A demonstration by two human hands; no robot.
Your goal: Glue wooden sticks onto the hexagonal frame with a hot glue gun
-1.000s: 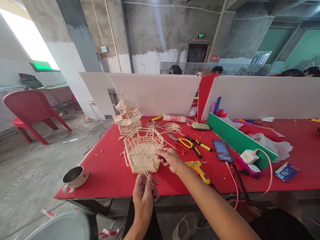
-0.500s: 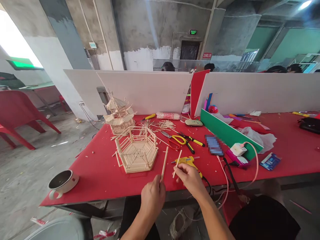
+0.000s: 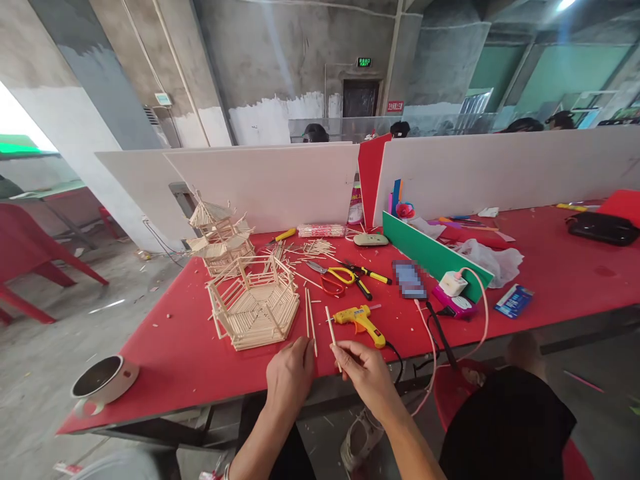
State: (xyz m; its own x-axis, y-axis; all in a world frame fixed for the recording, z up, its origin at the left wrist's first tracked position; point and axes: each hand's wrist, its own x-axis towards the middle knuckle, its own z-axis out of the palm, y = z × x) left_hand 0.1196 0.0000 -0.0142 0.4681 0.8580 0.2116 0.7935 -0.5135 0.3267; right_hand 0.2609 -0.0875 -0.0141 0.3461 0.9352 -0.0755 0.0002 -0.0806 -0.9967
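Observation:
My left hand (image 3: 291, 375) pinches a pair of long thin wooden sticks (image 3: 310, 320) that point away from me over the red table (image 3: 170, 347). My right hand (image 3: 367, 372) pinches a single shorter wooden stick (image 3: 332, 333) just to their right. Both hands hover at the table's near edge. Left of the sticks sits a hexagonal stick-built frame (image 3: 253, 303), and behind it a tiered pagoda model of sticks (image 3: 219, 233). A yellow glue gun (image 3: 359, 321) lies just beyond my right hand.
Scissors with yellow and red handles (image 3: 330, 279), pliers (image 3: 365, 277), loose sticks (image 3: 315, 248) and a power strip (image 3: 453, 293) lie mid-table. A green board (image 3: 430, 257) and white partitions (image 3: 270, 183) stand behind. A metal cup (image 3: 100, 379) sits at the left corner. People sit beyond the partitions.
My hands left the hexagonal frame and drew back to the near edge. The left took the long sticks away from it; the right now pinches a short stick. The view panned right.

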